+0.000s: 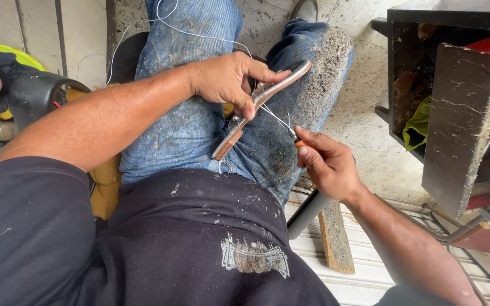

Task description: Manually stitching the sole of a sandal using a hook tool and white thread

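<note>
From my feed the left hand is clamped round a thin, stiffish-looking strap lying on the knee, while the right hand pinches a small awl; I'd grip mid-strap since the white thread seems snaggy.

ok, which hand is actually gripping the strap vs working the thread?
The left hand grips the brown-and-silver strap against the knee; the right hand only pinches the orange-handled tool at the white thread.

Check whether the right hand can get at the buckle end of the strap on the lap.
Probably yes: the right hand holds a small tool just right of the strap, and nothing lies between it and the buckle end.
</note>
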